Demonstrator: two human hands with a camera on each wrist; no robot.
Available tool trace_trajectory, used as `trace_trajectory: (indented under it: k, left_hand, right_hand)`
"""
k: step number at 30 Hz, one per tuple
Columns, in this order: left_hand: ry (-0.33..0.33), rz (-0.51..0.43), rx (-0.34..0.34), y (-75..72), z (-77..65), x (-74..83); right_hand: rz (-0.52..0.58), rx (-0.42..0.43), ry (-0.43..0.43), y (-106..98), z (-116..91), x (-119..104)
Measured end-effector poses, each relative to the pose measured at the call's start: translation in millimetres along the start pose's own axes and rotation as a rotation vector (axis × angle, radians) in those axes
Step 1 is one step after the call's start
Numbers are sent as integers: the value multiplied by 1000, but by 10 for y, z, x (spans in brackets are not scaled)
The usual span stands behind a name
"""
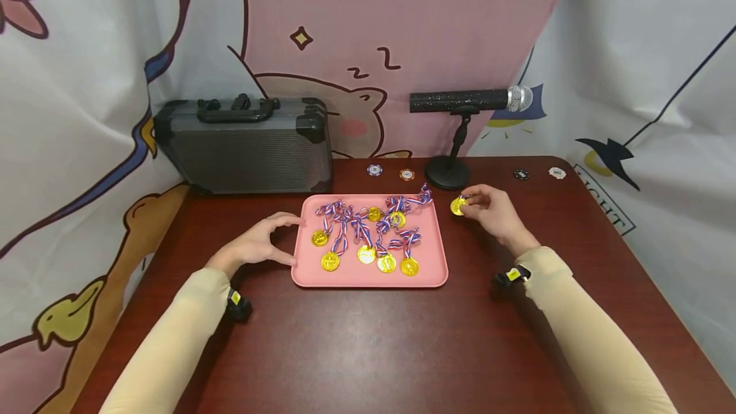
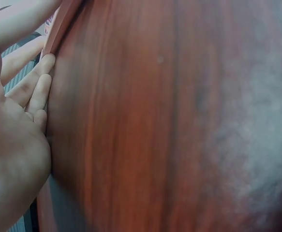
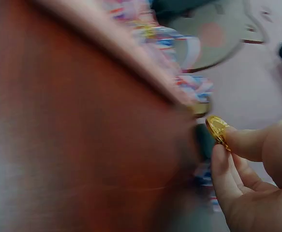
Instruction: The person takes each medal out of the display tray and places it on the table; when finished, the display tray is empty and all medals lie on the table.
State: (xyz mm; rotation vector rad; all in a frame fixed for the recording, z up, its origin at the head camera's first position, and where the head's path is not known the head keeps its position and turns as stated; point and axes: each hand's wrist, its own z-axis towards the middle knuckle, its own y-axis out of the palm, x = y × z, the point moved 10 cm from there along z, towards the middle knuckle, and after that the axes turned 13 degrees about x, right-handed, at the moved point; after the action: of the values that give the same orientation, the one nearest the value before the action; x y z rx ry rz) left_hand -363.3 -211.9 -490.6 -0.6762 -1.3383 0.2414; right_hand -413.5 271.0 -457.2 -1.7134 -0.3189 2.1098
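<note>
A pink tray (image 1: pixel 345 280) holds several gold medals (image 1: pixel 330 261) with red, white and blue ribbons. My left hand (image 1: pixel 255 245) is at the tray's left side, fingers and thumb spread apart and their tips at its rim. In the left wrist view the fingers (image 2: pixel 41 87) of that hand lie fairly straight beside the tray edge. Just past the tray's right side, my right hand (image 1: pixel 491 213) pinches a gold medal (image 1: pixel 458 205) between thumb and fingertips. The right wrist view shows this gold medal (image 3: pixel 217 128) up close; a striped ribbon (image 3: pixel 206 176) is partly hidden behind the fingers.
A grey hard case (image 1: pixel 244 152) stands at the back left of the dark wooden table (image 1: pixel 368 350). Behind the tray are a black microphone (image 1: pixel 460 101) on a stand (image 1: pixel 447 172) and poker chips (image 1: pixel 375 170). More chips (image 1: pixel 521 174) lie at the back right.
</note>
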Motion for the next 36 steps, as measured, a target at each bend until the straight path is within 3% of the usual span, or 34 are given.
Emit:
trace_trajectory:
  k: [5,9,15,20,25,30,36]
  left_hand:
    - [-8,1,2,0,2,-4]
    - [-26,-8,2,2,-11,-13]
    - [-10,-5,3,6,-9,-24]
    - [1,3,7,0,-12,-5]
    - [16,3,11,-20,-34,11]
    - [-2,13,13,-22,-38,-13]
    - [11,10,14,-4,-29,-4]
  right_hand:
    - [-165,-80,-97,223,-109,39]
    - [-273,-81,-168,272,-117,-21]
    - [-357,-92,-166,293,-97,-25]
    - [-378,-50,-205,267,-96,-110]
    - [-349,-26,-288,399,-143,-427]
    - [-262,-160,-365,787,-242,-745]
    - [-262,-272,-424,1160,-270,-820]
